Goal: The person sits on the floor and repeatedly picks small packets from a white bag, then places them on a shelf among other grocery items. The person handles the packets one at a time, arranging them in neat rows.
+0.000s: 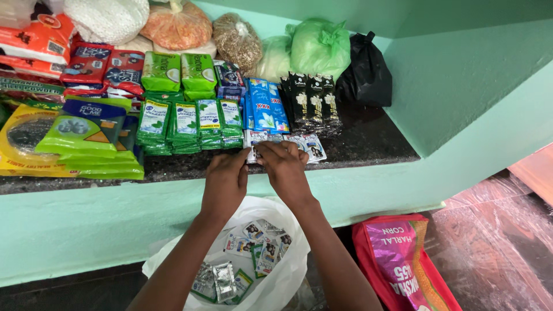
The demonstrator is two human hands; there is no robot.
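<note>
Both my hands are at the front edge of the shelf point(368, 147). Left hand point(226, 181) and right hand point(286, 170) pinch the white sachets point(314, 148) lying there, fingers closed on the near end of the strip. Green sachet stacks point(187, 124) sit just left of them, blue packets point(266, 106) and black sachets point(314, 98) behind. White plastic bag point(288, 276) with loose sachets hangs below my wrists.

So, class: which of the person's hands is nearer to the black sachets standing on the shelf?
Right. The right hand lies below the black sachets, at the shelf's front edge; the left hand is farther left, beneath the green packets.
</note>
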